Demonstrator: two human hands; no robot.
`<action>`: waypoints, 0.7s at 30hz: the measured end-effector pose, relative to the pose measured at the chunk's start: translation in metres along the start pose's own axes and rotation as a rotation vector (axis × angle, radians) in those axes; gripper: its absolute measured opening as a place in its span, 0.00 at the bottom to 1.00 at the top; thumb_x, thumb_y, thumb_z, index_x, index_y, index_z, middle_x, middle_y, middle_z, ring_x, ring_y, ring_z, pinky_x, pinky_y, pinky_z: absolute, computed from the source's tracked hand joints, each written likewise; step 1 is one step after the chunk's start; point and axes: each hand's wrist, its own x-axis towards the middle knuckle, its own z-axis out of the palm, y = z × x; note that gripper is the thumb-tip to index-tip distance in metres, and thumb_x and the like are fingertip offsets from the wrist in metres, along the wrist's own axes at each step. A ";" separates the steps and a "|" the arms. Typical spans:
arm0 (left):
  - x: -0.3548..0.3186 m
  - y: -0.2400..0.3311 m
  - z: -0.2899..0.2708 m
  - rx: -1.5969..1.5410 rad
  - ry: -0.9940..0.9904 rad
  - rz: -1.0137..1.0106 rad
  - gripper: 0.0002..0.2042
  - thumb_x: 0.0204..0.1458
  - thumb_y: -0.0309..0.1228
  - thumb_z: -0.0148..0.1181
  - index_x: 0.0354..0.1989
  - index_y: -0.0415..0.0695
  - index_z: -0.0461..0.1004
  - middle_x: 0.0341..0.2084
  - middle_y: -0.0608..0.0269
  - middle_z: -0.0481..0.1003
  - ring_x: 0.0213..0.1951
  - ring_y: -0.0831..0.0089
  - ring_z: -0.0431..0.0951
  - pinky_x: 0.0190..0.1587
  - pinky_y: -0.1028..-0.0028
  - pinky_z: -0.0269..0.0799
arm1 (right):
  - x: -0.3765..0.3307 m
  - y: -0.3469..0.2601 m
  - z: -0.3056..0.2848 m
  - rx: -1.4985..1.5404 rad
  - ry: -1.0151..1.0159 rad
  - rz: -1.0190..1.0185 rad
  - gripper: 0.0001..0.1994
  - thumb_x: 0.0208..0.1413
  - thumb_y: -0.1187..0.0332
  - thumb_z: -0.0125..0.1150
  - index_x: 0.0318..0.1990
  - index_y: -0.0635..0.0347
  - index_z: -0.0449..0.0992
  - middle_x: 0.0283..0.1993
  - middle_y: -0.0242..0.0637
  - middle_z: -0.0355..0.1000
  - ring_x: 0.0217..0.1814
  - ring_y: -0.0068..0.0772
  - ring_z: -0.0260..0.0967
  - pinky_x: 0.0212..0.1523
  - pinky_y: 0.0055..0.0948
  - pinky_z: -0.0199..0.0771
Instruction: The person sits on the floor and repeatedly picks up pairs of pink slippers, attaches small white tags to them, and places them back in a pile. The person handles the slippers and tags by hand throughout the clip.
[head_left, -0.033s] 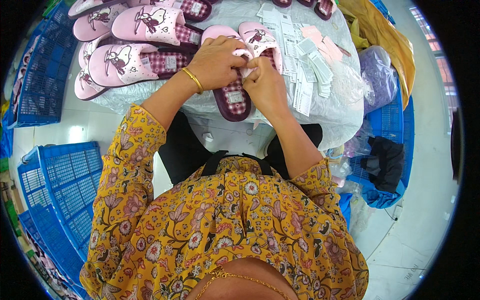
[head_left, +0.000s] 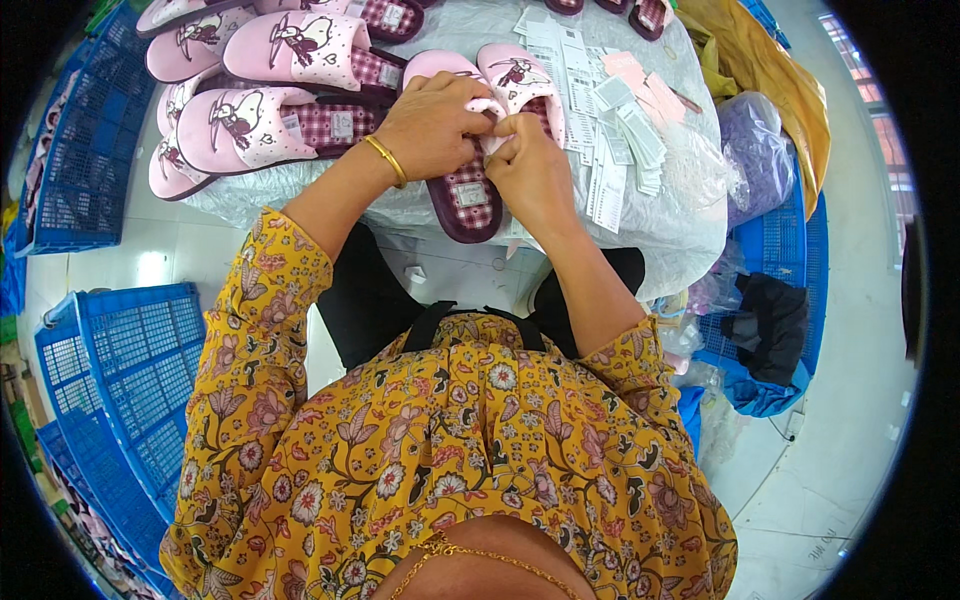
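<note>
A pink slipper with a dark plum sole and checked insole point(head_left: 468, 196) lies in front of me, its toe pointing away. Bent over its upper, my left hand point(head_left: 432, 125) grips the rim of the opening with closed fingers. From the other side my right hand point(head_left: 530, 172) pinches the same rim, thumb and forefinger pressed together. Whatever small thing may be between the fingertips is hidden. Just behind and to the right, touching the held one, rests a matching slipper point(head_left: 517, 72) with a printed cartoon figure.
More pink slippers point(head_left: 235, 125) crowd the left of the plastic-covered table point(head_left: 690, 225). Paper tags point(head_left: 605, 185) and pink slips point(head_left: 625, 72) are spread on the right. Blue crates point(head_left: 145, 370) stand on the floor at left; a bagged purple bundle point(head_left: 757, 160) sits at right.
</note>
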 end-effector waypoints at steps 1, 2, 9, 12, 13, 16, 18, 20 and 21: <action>0.000 0.001 0.000 -0.001 -0.006 -0.005 0.14 0.43 0.29 0.55 0.39 0.52 0.81 0.54 0.65 0.70 0.57 0.61 0.66 0.59 0.62 0.58 | 0.001 -0.001 0.001 -0.028 0.010 0.003 0.12 0.46 0.77 0.61 0.40 0.60 0.71 0.25 0.42 0.74 0.27 0.40 0.74 0.31 0.34 0.72; 0.000 0.001 -0.001 -0.002 -0.011 -0.010 0.13 0.43 0.29 0.55 0.39 0.52 0.81 0.54 0.65 0.70 0.57 0.61 0.66 0.59 0.62 0.58 | 0.002 -0.003 0.001 -0.056 0.019 0.005 0.12 0.46 0.77 0.61 0.40 0.60 0.71 0.25 0.43 0.74 0.28 0.40 0.74 0.31 0.35 0.72; -0.001 0.000 -0.001 0.005 -0.006 0.000 0.13 0.43 0.29 0.56 0.39 0.53 0.81 0.54 0.65 0.70 0.57 0.61 0.66 0.59 0.62 0.58 | 0.004 0.006 0.000 0.059 -0.050 0.042 0.14 0.44 0.77 0.63 0.40 0.61 0.70 0.24 0.39 0.74 0.28 0.33 0.75 0.32 0.30 0.72; 0.000 0.000 0.000 -0.004 0.002 -0.003 0.13 0.43 0.29 0.56 0.39 0.53 0.81 0.54 0.64 0.70 0.57 0.61 0.66 0.59 0.61 0.58 | 0.006 0.014 0.001 0.135 -0.070 0.072 0.14 0.44 0.77 0.63 0.40 0.61 0.70 0.24 0.36 0.75 0.28 0.30 0.75 0.33 0.28 0.72; -0.001 0.000 0.000 -0.007 0.000 -0.005 0.14 0.43 0.29 0.56 0.39 0.53 0.81 0.54 0.64 0.70 0.57 0.61 0.66 0.59 0.61 0.59 | 0.005 0.013 0.000 0.115 -0.069 0.071 0.14 0.44 0.77 0.63 0.40 0.61 0.70 0.24 0.37 0.75 0.28 0.31 0.75 0.33 0.28 0.72; 0.000 0.000 0.000 -0.008 0.000 -0.008 0.14 0.43 0.29 0.56 0.39 0.53 0.81 0.54 0.64 0.71 0.56 0.60 0.67 0.59 0.61 0.59 | 0.005 0.009 -0.001 0.068 -0.070 0.068 0.14 0.44 0.77 0.63 0.40 0.62 0.70 0.25 0.38 0.75 0.28 0.32 0.75 0.33 0.29 0.72; 0.000 0.000 0.000 -0.006 0.002 -0.008 0.14 0.43 0.29 0.56 0.39 0.53 0.81 0.54 0.64 0.71 0.56 0.60 0.67 0.59 0.61 0.59 | 0.006 0.004 -0.003 0.052 -0.076 0.065 0.13 0.45 0.76 0.63 0.40 0.62 0.70 0.26 0.39 0.75 0.29 0.34 0.75 0.33 0.30 0.72; 0.000 0.000 0.001 -0.002 0.007 -0.009 0.14 0.43 0.29 0.56 0.38 0.53 0.81 0.54 0.64 0.71 0.56 0.60 0.67 0.58 0.61 0.59 | 0.006 0.000 -0.002 -0.001 -0.034 0.063 0.12 0.45 0.76 0.62 0.39 0.62 0.70 0.26 0.40 0.76 0.29 0.37 0.76 0.33 0.32 0.73; 0.000 0.000 0.001 0.002 0.006 -0.007 0.13 0.43 0.29 0.56 0.38 0.53 0.81 0.54 0.64 0.71 0.56 0.60 0.67 0.58 0.61 0.59 | 0.006 -0.002 -0.001 -0.027 -0.014 0.060 0.12 0.45 0.76 0.62 0.39 0.62 0.70 0.27 0.40 0.76 0.30 0.38 0.76 0.34 0.33 0.73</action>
